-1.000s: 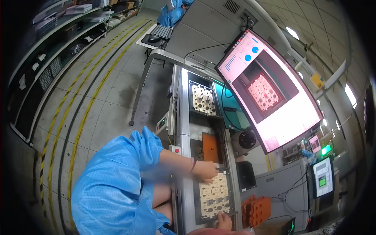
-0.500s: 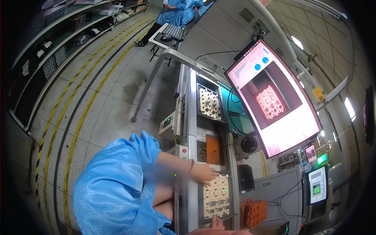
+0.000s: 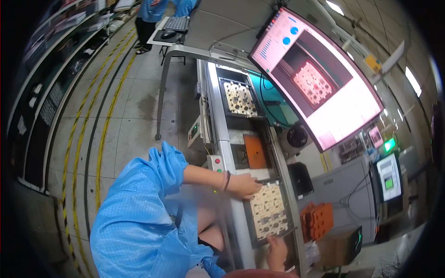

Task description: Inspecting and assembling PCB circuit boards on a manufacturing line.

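A cream-coloured panel with many cut-outs and dark parts lies in a dark frame on the near stretch of a conveyor track. My left hand, a bracelet at its wrist, reaches in from the left. Its fingers are stretched out over the panel's far left corner, touching it. At the near edge of the same panel is my right hand, with thumb and fingers closed on that edge; its fingertips are partly hidden. Blue sleeve fabric covers my left upper arm.
A similar panel sits farther along the track, beyond an orange plate. A large monitor overhangs the right side. Orange slotted blocks stand right of the rail. A red button box is beside my left forearm. Another person stands far off.
The view has turned and shifted, so the track sits higher and slants more. My right hand shows more fully at the panel's near edge. My left hand stays at the far left corner.
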Demonstrator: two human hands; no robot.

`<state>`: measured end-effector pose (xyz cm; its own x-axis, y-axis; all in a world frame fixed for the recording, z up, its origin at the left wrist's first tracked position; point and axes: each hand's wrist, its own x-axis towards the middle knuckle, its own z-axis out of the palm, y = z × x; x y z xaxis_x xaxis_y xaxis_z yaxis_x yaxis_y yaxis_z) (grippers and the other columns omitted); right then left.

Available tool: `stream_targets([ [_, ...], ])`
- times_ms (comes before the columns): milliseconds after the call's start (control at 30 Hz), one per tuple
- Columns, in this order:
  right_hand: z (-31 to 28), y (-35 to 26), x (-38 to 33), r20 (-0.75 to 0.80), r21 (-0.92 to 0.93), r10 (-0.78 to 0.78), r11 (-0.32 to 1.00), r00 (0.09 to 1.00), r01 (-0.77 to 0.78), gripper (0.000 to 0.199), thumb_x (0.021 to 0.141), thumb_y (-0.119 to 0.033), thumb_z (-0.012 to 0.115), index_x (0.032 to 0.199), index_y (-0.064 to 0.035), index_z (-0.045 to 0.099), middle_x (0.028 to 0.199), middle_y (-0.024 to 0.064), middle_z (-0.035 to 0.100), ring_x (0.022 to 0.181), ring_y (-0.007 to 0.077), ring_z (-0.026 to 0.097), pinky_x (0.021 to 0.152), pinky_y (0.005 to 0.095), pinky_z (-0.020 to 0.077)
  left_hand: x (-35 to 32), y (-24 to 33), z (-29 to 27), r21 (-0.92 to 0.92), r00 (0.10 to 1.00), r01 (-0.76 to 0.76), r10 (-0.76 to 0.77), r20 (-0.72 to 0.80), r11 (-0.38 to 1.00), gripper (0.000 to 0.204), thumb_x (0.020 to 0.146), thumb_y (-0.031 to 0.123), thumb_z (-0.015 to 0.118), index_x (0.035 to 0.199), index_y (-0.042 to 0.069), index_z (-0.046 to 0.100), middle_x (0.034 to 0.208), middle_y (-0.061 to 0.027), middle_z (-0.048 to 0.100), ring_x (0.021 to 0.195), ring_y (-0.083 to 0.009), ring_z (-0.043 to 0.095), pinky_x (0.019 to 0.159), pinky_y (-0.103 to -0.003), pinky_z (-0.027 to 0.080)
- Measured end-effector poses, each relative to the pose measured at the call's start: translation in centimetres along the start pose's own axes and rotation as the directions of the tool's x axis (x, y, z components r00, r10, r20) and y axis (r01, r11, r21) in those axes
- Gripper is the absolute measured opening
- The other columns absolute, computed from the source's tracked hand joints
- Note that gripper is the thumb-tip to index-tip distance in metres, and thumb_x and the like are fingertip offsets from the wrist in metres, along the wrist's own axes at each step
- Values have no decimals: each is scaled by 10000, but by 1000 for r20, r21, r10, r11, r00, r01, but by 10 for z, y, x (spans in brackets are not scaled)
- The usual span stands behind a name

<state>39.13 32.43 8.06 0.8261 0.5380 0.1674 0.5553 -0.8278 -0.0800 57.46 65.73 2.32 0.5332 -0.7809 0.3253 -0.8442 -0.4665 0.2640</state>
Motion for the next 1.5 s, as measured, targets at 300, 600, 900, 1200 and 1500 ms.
stream_targets([
  [300, -7, 2, 68, -124, -93, 143, 984, 982, -155, 409, 813, -30, 616, 1216, -91, 645, 1104, 143, 628, 987, 356, 582, 839, 459, 444, 24, 88, 36, -59, 895, -345, 310, -320, 937, 645, 837, 406, 689, 1247, -69, 539, 1293, -221, 544, 1203, -329, 551, 965, -431, 445],
  [600, 16, 16, 60, -52, -257, 140, 955, 989, -148, 422, 803, -103, 643, 1225, -87, 645, 1088, 120, 639, 987, 345, 571, 864, 472, 410, 36, 114, 42, -149, 947, -313, 321, 32, 938, 604, 925, 323, 573, 1353, -94, 485, 1336, -246, 556, 1207, -337, 581, 865, -424, 522],
  [900, 22, 66, 76, 216, -258, 189, 957, 958, -131, 446, 792, -183, 620, 1226, -85, 644, 1105, 127, 626, 1031, 341, 590, 870, 477, 465, 44, 118, 1, -355, 937, -228, 303, 172, 907, 495, 807, 187, 605, 1213, -76, 503, 1170, -246, 577, 1038, -371, 628, 774, -484, 536],
  [1200, -32, 103, 73, 106, -348, 195, 926, 975, -147, 382, 825, -149, 617, 1199, -85, 655, 1067, 149, 636, 984, 355, 605, 838, 474, 483, 32, 119, 33, -67, 928, -362, 352, -127, 930, 449, 823, 239, 636, 1140, -66, 545, 1180, -179, 577, 1109, -302, 602, 833, -386, 507],
  [1500, -49, 111, 48, -5, -364, 297, 889, 955, -278, 320, 858, -115, 614, 1173, -85, 666, 1030, 170, 646, 938, 368, 620, 806, 472, 501, 33, 129, -7, -85, 888, -455, 445, -115, 886, 403, 890, 278, 590, 969, -107, 679, 975, -269, 670, 887, -385, 696, 719, -450, 580],
])
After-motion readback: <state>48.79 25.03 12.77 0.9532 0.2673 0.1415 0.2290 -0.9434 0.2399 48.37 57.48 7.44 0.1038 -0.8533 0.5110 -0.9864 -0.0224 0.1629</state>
